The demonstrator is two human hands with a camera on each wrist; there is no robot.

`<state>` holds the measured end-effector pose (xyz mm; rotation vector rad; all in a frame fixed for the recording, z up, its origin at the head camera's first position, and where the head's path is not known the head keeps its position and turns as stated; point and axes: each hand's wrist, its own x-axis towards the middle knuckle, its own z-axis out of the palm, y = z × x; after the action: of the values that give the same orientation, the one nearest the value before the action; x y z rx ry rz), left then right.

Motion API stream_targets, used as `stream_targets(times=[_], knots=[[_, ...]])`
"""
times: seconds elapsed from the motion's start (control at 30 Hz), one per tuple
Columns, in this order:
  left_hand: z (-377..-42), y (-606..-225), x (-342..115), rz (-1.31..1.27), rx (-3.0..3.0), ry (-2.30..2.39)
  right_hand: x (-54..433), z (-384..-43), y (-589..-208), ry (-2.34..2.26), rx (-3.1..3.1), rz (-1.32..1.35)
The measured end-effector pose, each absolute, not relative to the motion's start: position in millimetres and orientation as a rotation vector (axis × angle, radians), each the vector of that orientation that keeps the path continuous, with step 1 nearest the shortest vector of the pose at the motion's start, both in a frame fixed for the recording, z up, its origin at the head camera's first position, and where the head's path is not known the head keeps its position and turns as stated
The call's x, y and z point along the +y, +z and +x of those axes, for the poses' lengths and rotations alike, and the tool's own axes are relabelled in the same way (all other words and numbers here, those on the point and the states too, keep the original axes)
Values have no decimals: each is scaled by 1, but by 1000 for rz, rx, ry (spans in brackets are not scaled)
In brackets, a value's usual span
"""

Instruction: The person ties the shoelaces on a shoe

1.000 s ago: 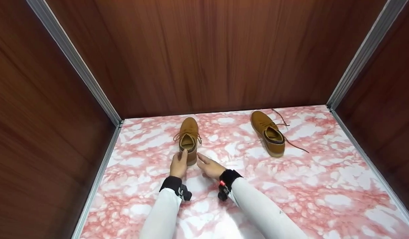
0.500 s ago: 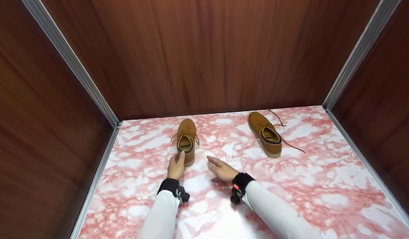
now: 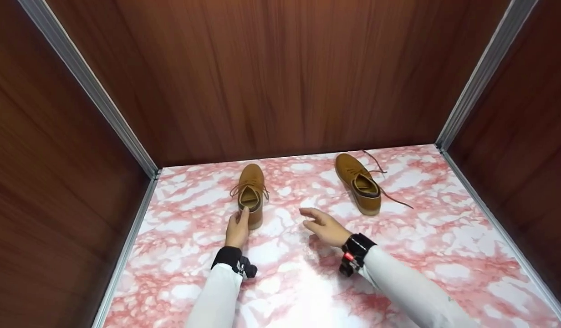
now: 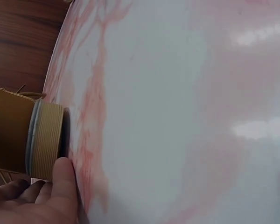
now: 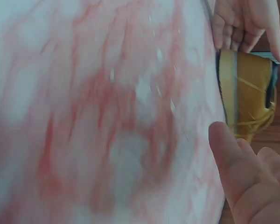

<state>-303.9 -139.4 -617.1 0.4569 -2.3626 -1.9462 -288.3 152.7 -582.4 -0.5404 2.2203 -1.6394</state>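
In the head view, a tan lace-up shoe (image 3: 251, 182) lies sole down at centre left, toe toward the back wall, its laces tied in loops. My left hand (image 3: 236, 231) is at its heel, thumb against the collar and fingers along the outer side; the right wrist view shows these fingers (image 5: 233, 32) fairly straight. In the left wrist view a fingertip meets the ridged sole edge (image 4: 47, 140). My right hand (image 3: 327, 228) hovers over the floor between the shoes, fingers loosely bent, holding nothing. The matching shoe (image 3: 353, 175) stands farther right, toe angled left, laces loose.
A loose lace (image 3: 396, 200) trails right from the second shoe across the pink-and-white marbled floor (image 3: 421, 255). Dark wood panels (image 3: 280, 77) close the back and both sides, with grey metal strips (image 3: 125, 127) along the corners and side edges.
My right hand has drawn away from the first shoe's heel toward the right. My left hand stays at that heel. Both shoes keep their places while the head view shifts slightly.
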Motion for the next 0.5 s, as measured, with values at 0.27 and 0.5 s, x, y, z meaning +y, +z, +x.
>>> stream_targets(times=[0.27,0.5], knots=[[-302,-596,-148,499,-2296,-2000,198,-291,-555,-1648,2448,-586],[-304,-564,-154,431,-2326,-1797,235,-302,-530,-1693,2693,-542]])
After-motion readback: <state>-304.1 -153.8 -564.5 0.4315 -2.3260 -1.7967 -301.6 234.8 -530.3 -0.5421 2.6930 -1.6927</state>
